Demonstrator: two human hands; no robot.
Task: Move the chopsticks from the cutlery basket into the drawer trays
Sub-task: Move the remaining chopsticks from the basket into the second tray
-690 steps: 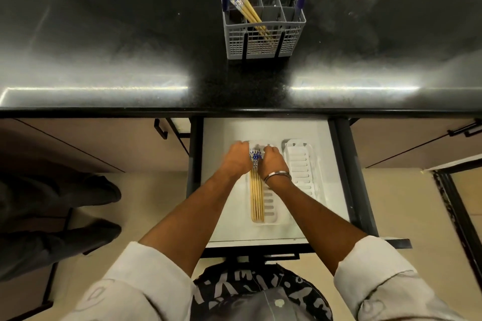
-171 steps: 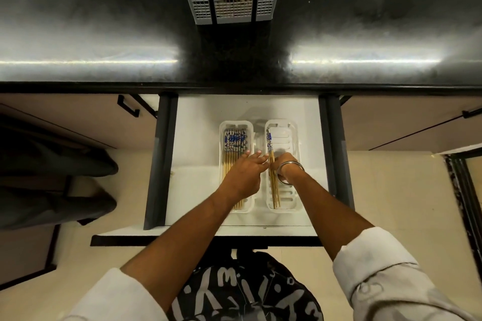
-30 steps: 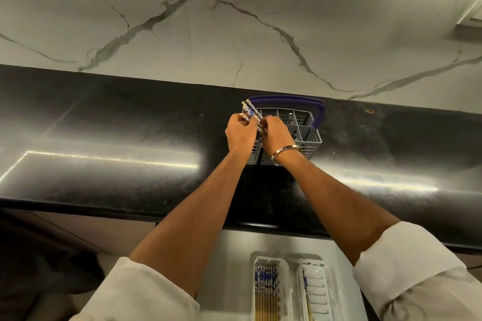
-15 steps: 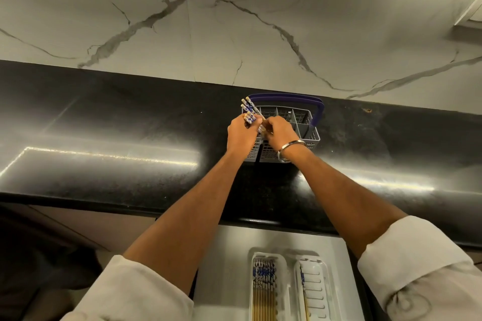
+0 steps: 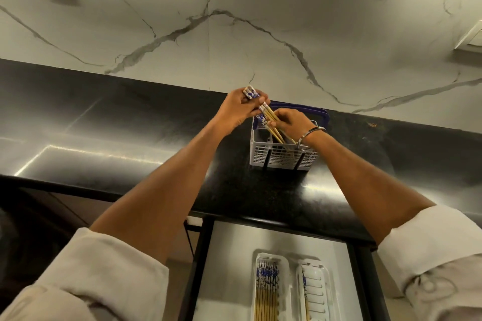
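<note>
dark worktop (image 5: 104,143) under marble wall: the left hand (image 5: 238,109) has now lifted its fistful of chopsticks (image 5: 263,109) higher, half clear of the basket (image 5: 280,156); the right hand (image 5: 289,122) pinches their shafts. next, the drawer trays (image 5: 319,286).

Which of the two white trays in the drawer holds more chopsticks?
The left tray: a full row of chopsticks fills it, while the right tray is mostly bare.

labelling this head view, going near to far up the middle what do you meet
drawer trays → black counter → cutlery basket → marble wall
</note>
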